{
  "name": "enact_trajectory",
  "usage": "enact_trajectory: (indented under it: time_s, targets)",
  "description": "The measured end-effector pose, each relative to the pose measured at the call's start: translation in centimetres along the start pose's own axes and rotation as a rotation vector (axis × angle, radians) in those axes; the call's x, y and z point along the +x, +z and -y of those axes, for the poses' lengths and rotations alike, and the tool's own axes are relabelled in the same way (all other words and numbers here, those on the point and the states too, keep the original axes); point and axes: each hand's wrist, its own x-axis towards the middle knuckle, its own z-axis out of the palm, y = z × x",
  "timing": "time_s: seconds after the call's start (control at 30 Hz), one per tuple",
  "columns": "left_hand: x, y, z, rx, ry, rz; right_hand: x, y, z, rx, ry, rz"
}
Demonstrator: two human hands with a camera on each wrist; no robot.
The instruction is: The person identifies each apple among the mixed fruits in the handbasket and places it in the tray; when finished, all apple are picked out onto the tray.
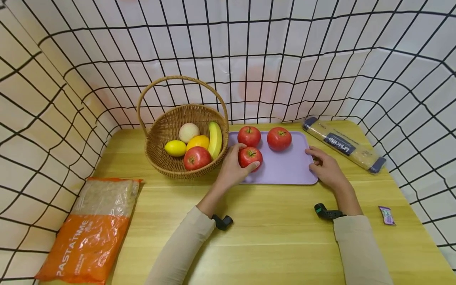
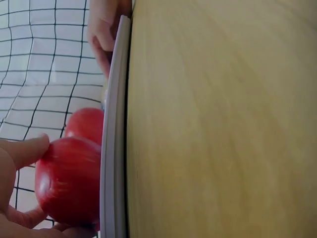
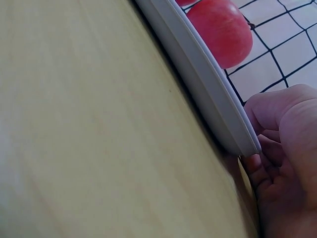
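My left hand holds a red apple near the left end of a lilac tray. In the left wrist view, thumb and fingers lie on opposite sides of this apple, which sits against the tray. Two more red apples stand on the tray behind it, one at the back left and one in the middle. My right hand grips the tray's right edge. The right wrist view has its thumb by the rim and fingertips beneath it.
Left of the tray stands a wicker basket with a tall handle, holding a banana, a lemon, a red apple and other fruit. An orange pasta bag, a noodle packet and a small wrapped sweet lie around.
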Motion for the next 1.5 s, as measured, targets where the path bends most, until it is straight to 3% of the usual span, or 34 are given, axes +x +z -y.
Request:
enact_trajectory:
  time_s: [0.33, 0.5, 0.63, 0.77, 1.0, 1.13, 1.23, 1.5]
  targets:
    - [-0.7, -0.3, 0.1, 0.052, -0.003, 0.061, 0.0, 0.4, 0.4, 0.03, -0.013, 0.006]
    - [-2.0, -1.5, -1.1, 0.138, -0.022, 0.14, 0.2, 0.6, 0.1, 0.013, -0.017, -0.001]
    - [-3.0, -3.0, -2.4, 0.191, 0.015, 0.157, 0.2, 0.5, -0.1, 0.005, -0.02, 0.007]
    - [-3.9, -5.3, -3.9, 0.182, 0.075, 0.13, 0.1, 0.2, -0.1, 0.0, -0.018, 0.004]
    - [-4.9, -9.5, -4.6, 0.019, 0.175, 0.051, -0.2, 0.0, -0.1, -0.008, -0.028, -0.006]
    - [-4.9, -11.9, -3.9, 0.066, 0.229, -0.035, -0.2, 0.0, -0.1, -0.005, -0.022, -0.008]
    - [-4.9, -13.5, -3.3, 0.132, 0.227, -0.085, -0.1, -0.1, 0.0, -0.002, -0.019, -0.01]
    - [-5.5, -16.3, -2.0, 0.212, 0.19, -0.076, -0.3, 0.1, -0.1, -0.003, -0.029, -0.013]
